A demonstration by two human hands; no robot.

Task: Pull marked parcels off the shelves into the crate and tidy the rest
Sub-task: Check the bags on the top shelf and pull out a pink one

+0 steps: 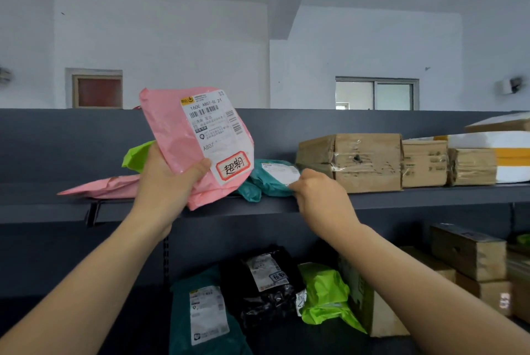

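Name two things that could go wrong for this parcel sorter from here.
The left hand pinches only the lower edge of the raised pink parcel, so it may slip. The right hand tugs the teal parcel at the shelf lip; it could slide off.

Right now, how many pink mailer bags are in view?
2: one pink bag held up in the left hand, another pink bag lying flat on the upper shelf. Others may be hidden.
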